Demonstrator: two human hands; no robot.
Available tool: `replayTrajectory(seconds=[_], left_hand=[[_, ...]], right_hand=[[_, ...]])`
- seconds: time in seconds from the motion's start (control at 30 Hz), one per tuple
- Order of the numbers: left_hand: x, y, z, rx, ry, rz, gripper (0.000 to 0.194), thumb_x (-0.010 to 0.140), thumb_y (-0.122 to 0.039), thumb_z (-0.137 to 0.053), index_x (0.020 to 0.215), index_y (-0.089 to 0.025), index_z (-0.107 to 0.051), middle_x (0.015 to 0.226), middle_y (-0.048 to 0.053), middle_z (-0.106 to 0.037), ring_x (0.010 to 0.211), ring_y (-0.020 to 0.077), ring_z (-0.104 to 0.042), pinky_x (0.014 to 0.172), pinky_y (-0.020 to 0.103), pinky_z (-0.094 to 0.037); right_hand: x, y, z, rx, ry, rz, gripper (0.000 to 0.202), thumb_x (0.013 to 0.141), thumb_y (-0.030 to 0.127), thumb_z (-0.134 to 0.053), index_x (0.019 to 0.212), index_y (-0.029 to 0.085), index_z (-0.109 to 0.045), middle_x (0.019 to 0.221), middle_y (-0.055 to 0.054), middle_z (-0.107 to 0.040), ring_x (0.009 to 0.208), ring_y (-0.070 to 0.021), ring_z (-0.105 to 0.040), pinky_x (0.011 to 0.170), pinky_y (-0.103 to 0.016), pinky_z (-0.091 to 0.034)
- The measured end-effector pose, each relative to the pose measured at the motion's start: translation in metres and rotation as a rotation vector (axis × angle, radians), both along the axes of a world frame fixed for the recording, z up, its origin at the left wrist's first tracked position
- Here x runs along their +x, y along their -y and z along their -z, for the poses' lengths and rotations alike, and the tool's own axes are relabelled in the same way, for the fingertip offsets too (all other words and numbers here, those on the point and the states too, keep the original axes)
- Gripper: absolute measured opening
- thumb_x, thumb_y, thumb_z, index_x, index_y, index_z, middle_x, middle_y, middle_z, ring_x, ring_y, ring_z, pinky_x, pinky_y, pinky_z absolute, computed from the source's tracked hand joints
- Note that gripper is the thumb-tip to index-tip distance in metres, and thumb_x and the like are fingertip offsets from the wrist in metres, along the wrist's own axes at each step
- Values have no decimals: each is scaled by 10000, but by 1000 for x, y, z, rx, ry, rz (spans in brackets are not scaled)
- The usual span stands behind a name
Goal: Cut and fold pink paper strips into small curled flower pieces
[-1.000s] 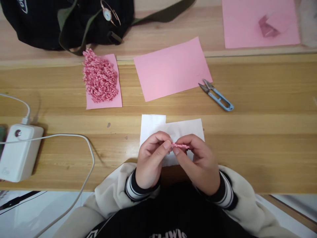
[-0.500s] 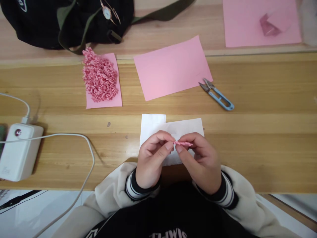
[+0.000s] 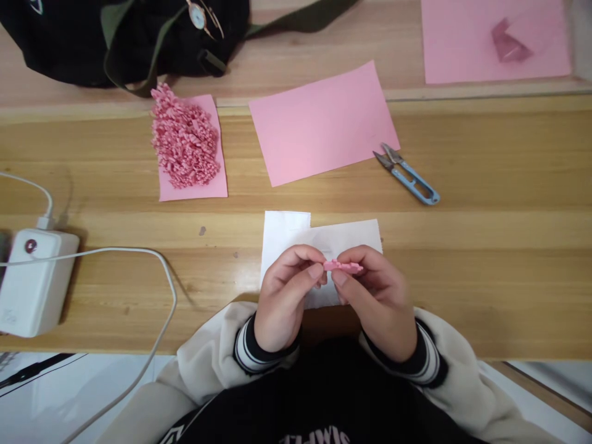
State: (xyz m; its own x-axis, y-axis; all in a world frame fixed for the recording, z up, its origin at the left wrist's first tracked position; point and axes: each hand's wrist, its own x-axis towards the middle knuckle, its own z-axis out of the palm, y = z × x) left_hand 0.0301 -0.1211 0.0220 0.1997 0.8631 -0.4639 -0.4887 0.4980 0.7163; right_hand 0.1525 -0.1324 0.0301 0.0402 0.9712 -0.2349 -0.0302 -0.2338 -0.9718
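Between my two hands is a small, narrow pink piece with a bumpy edge (image 3: 342, 266), held level above white paper (image 3: 345, 233). My left hand (image 3: 289, 293) pinches its left end between thumb and forefinger. At the right end, my right hand (image 3: 379, 302) grips it with thumb and fingers. What the piece is made of cannot be made out. Farther off, a heap of small, frilly pink pieces (image 3: 187, 145) lies on a pink sheet (image 3: 192, 192).
Blue-handled thread snips (image 3: 409, 177) rest with their tips on a larger pink sheet (image 3: 319, 126). A white power bank (image 3: 39, 280) with a cable (image 3: 166, 277) stands at left. A black bag (image 3: 69, 43) with a watch (image 3: 198, 16) lies at the back. Another pink sheet (image 3: 444, 49) is back right.
My right hand has shifted slightly right, so more of the pink piece shows between my fingertips. My left hand keeps its pinch. The view has moved a little.
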Motion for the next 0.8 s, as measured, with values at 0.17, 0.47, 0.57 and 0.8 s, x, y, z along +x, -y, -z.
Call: replayTrajectory(seconds=[0.17, 0.47, 0.57, 0.8], left_hand=[[1, 0, 0, 4, -15, 31, 117, 796, -283, -633, 771, -170, -618, 742, -6, -570, 689, 90, -488, 671, 230, -411], [0, 1, 1, -3, -46, 30, 90, 787, -263, -651, 803, -186, -608, 764, -14, -588, 720, 86, -529, 678, 210, -433], [1, 0, 1, -12, -37, 33, 92, 785, -270, -653, 804, -184, -622, 783, -7, -599, 739, 91, -546, 684, 211, -446], [1, 0, 0, 32, 13, 15, 68, 765, -234, -673, 794, -179, -645, 784, 3, -603, 760, 98, -570, 724, 222, -475]], right_hand=[[1, 0, 0, -12, -44, -24, 73, 839, 178, -574, 768, 187, -565, 575, 62, -485, 515, -54, -425, 490, -181, -354], [1, 2, 0, -19, -61, -55, 65, 855, 190, -564, 790, 192, -565, 587, 59, -477, 514, -56, -414, 493, -192, -342], [2, 2, 0, -14, -60, -49, 55, 855, 189, -565, 800, 195, -568, 585, 58, -477, 512, -59, -417, 484, -190, -342], [1, 2, 1, -4, -17, -31, 47, 841, 178, -565, 798, 194, -576, 590, 50, -480, 514, -64, -430, 480, -190, -354]])
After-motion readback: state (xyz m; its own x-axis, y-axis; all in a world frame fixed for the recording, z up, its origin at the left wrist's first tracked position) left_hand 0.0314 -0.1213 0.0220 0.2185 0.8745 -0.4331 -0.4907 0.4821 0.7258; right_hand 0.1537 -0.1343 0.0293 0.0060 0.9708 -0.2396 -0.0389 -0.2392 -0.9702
